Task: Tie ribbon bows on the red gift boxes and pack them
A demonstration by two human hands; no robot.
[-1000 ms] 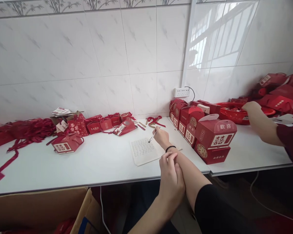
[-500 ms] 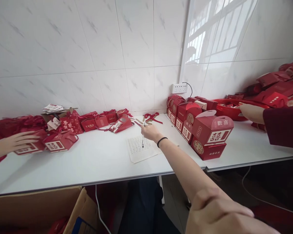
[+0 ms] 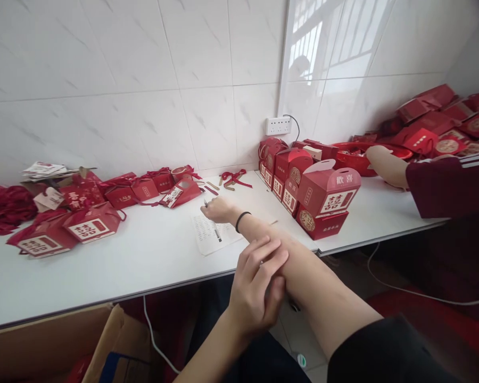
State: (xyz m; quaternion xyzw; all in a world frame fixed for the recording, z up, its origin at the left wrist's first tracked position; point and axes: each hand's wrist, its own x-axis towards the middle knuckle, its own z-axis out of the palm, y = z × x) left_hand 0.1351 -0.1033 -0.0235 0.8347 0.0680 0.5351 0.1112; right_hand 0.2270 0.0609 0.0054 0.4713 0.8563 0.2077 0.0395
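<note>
My right hand [image 3: 219,208] reaches across the white table with a black band on its wrist. It is closed around a slim pen [image 3: 217,234], whose dark end sticks out below the fingers. Under the pen lies a sheet of handwritten paper [image 3: 207,243], partly covered by the hand. My left hand [image 3: 257,284] holds nothing; its fingers, bent and slightly apart, rest on my right forearm. Just beyond the right hand are a red gift box [image 3: 186,190] lying on its side and a tied red ribbon [image 3: 237,178].
Stacked red boxes [image 3: 323,197] stand to the right, before a red basin [image 3: 399,151] that another person's hand [image 3: 387,166] reaches into. More red boxes [image 3: 91,223] and bunched ribbon [image 3: 8,210] lie left. A cardboard box [image 3: 120,335] is below the table edge.
My left hand has slid from near my right elbow down onto the forearm. The view has shifted. Another person's hand at the far left has left the red box there.
</note>
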